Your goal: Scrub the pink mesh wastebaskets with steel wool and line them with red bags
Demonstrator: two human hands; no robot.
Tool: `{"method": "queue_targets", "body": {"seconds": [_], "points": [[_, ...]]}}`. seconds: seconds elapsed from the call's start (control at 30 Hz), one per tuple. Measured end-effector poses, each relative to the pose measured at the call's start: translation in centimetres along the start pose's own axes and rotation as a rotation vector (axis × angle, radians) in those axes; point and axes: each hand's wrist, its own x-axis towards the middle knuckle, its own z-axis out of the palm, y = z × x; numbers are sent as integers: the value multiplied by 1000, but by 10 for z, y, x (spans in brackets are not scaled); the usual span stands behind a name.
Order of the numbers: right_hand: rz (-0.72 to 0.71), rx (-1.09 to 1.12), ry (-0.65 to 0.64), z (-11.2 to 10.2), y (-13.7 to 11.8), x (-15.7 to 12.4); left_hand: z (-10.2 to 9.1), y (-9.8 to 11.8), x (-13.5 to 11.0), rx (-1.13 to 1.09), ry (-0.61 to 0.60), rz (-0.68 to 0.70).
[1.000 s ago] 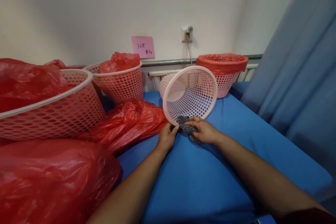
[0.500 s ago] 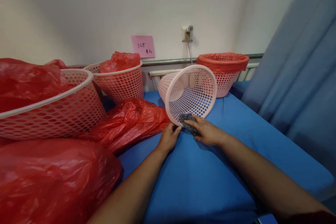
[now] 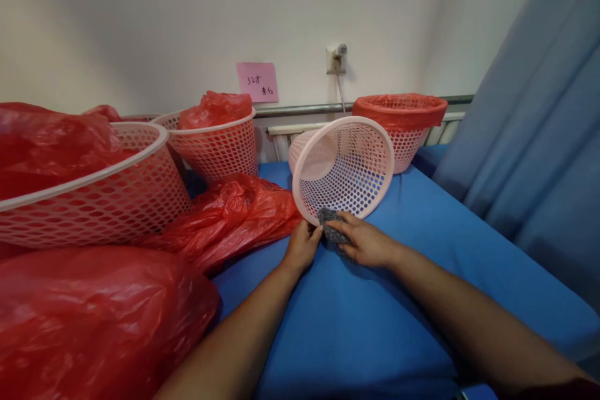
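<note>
A pale pink plastic wastebasket with a lattice wall lies on its side on the blue-covered bed, its mouth facing me. My left hand pinches the lower left of its rim between thumb and fingers. In my right hand is a dark grey cloth, pressed against the bottom of the rim just right of my left hand. The fingers of the right hand lie over the cloth and hide part of it.
Red plastic bags cover the left side. Behind them stand pink baskets holding red bags, a large basket and a smaller basket. A red-lined basket stands behind right. A blue curtain hangs at right.
The wastebasket has rolled slightly to the right, its mouth turning more toward me. My right hand has drawn the cloth a little down and nearer to me along the rim.
</note>
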Motion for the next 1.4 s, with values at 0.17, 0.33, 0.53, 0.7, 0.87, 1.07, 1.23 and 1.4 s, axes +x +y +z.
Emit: {"method": "queue_targets", "body": {"seconds": [0.17, 0.33, 0.53, 0.7, 0.87, 1.07, 1.23, 1.4], "points": [[238, -127, -18, -20, 20, -4, -10, 3, 6, 8, 69, 11], [444, -258, 28, -33, 32, -10, -10, 8, 4, 10, 96, 32], [70, 30, -5, -7, 3, 0, 2, -6, -2, -1, -69, -23], [390, -186, 0, -28, 26, -5, -11, -4, 6, 29, 35, 2], [536, -308, 67, -39, 33, -10, -9, 4, 2, 39, 42, 31], [94, -27, -35, -9, -4, -2, -3, -2, -2, 37, -42, -4], [496, -321, 102, -37, 26, -8, -12, 3, 3, 88, 33, 29], [683, -432, 285, -55, 43, -10, -10, 14, -2, 126, 48, 80]]}}
